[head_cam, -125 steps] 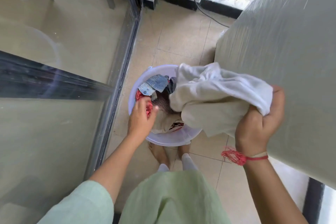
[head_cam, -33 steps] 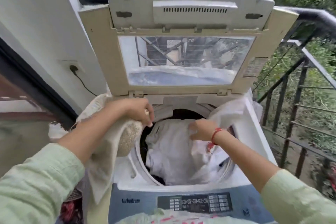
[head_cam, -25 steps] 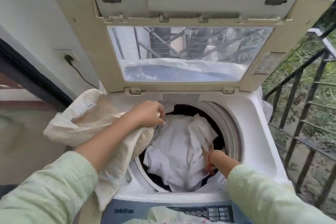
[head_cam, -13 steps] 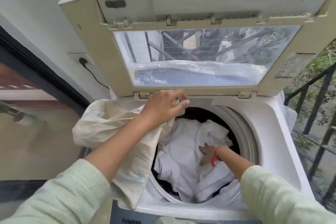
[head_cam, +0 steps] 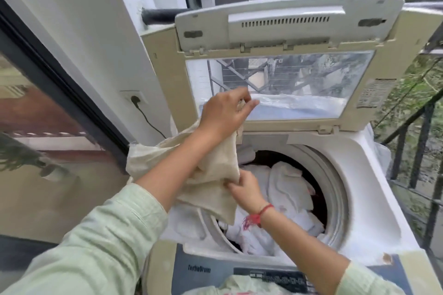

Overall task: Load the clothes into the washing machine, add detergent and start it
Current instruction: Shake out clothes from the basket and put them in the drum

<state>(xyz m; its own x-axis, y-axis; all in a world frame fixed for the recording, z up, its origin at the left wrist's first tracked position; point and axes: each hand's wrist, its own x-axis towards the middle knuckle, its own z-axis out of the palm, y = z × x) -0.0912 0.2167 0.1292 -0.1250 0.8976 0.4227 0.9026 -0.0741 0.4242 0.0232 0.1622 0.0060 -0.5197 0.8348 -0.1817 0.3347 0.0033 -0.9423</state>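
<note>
A top-loading washing machine [head_cam: 374, 201] stands before me with its lid [head_cam: 282, 38] raised upright. White laundry [head_cam: 290, 189] fills the round drum. A beige cloth [head_cam: 215, 175] hangs over the drum's left rim. My left hand [head_cam: 225, 115] pinches its top end high in front of the lid window. My right hand [head_cam: 244, 189], with a red thread on the wrist, grips the cloth's lower part just above the drum.
The control panel [head_cam: 275, 278] runs along the machine's front edge. A wall socket with a black cable [head_cam: 136, 100] sits on the white wall at left, beside a glass door [head_cam: 48, 151]. A black metal railing [head_cam: 417, 151] borders the right side.
My right hand came up out of the white laundry and took hold of the beige cloth. My left hand rose higher with the cloth's top end.
</note>
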